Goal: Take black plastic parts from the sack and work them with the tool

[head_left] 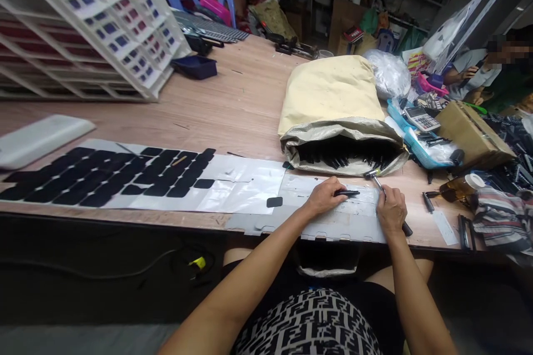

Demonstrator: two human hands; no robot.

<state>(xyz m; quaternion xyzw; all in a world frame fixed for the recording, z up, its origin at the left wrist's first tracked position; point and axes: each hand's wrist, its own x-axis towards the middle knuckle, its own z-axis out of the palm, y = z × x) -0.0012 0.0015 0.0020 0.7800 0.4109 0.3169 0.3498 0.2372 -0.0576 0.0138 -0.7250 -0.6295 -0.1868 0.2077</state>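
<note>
Hands with a strip and a hammer at the counter edge

The left hand (325, 196) pinches a thin black strip (348, 193) lying on a grey plate (325, 226). The right hand (391, 211) is closed around a small hammer (377, 179), whose metal head is near the strip. Behind them an open sack (333, 94) lies on the counter (233, 105).

1. The black strip (348, 193) is small, slim and dark. It lies flat, running left to right on the grey plate (333, 227), with its left end pinched in the left hand (327, 195).
2. The hammer (378, 182) is small, with a shiny metal head and a black handle. The right hand (390, 211) grips it, and its head is tilted far-left, just right of the strip.
3. The grey plate lies flat at the near table edge.
</note>
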